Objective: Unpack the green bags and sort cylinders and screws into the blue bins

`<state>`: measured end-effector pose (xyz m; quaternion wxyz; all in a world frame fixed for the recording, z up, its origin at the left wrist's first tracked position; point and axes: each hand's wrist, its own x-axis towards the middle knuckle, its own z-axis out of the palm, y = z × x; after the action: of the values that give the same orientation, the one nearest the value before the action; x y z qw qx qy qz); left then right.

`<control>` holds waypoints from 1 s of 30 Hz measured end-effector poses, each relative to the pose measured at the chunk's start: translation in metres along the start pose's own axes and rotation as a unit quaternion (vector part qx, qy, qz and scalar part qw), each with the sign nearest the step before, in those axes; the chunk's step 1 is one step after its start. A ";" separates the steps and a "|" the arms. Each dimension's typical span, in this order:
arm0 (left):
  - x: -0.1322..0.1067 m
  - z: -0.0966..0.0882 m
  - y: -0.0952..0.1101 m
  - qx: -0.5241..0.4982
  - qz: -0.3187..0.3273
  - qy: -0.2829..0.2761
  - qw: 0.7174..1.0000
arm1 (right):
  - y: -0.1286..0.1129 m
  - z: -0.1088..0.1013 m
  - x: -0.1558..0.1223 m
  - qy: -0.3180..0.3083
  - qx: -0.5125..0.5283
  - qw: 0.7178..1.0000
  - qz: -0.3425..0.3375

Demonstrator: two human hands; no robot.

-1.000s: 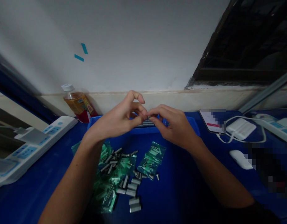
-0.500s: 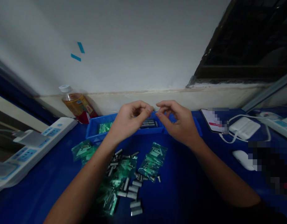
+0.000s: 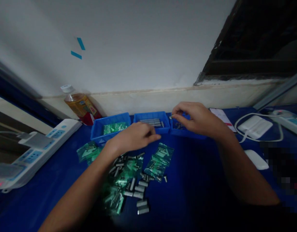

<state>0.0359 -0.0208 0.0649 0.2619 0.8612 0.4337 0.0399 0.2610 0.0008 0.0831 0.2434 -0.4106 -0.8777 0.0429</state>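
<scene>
Three small blue bins stand in a row at the back of the blue table. The left bin (image 3: 98, 129) holds green packets, the middle bin (image 3: 151, 115) holds grey metal pieces. My right hand (image 3: 199, 119) hovers over the right bin (image 3: 187, 133), thumb and forefinger pinched on something tiny that I cannot make out. My left hand (image 3: 134, 138) sits low in front of the middle bin, fingers curled, its contents hidden. Below it lie green packets (image 3: 159, 161) and loose metal sleeves (image 3: 138, 193).
A drink bottle (image 3: 78, 104) leans by the wall at the back left. A white power strip (image 3: 32, 151) lies on the left. On the right are a phone (image 3: 223, 116), a white charger with cable (image 3: 256, 126), a white mouse (image 3: 257, 159) and another power strip (image 3: 292, 121).
My hands, pinched together over the bins a second ago, have parted. The left hand dropped toward the table; the right moved right over the right bin.
</scene>
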 end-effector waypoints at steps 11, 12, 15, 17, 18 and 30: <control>-0.014 0.016 -0.015 0.203 -0.045 -0.116 0.971 | 0.075 0.027 -0.010 -0.299 -0.089 0.915 0.257; -0.013 0.011 -0.015 0.182 -0.032 -0.099 0.978 | 0.070 0.027 -0.009 -0.294 -0.094 0.917 0.254; -0.011 -0.008 -0.008 0.116 -0.009 -0.011 0.993 | 0.042 0.020 -0.004 -0.231 -0.064 0.953 0.187; -0.009 -0.023 0.000 0.061 0.012 0.050 0.997 | 0.015 0.014 -0.002 -0.128 0.017 0.988 0.080; -0.009 -0.029 0.005 0.028 0.027 0.073 0.997 | 0.002 0.011 -0.002 -0.071 0.056 0.996 0.023; -0.005 -0.042 0.016 -0.107 0.109 0.097 0.983 | -0.034 0.014 -0.004 0.122 0.069 0.981 -0.135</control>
<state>0.0318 -0.0150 0.1098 0.3031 0.8624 0.3539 0.1979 0.2329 -0.0229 0.0784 0.3797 -0.2728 -0.8837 0.0195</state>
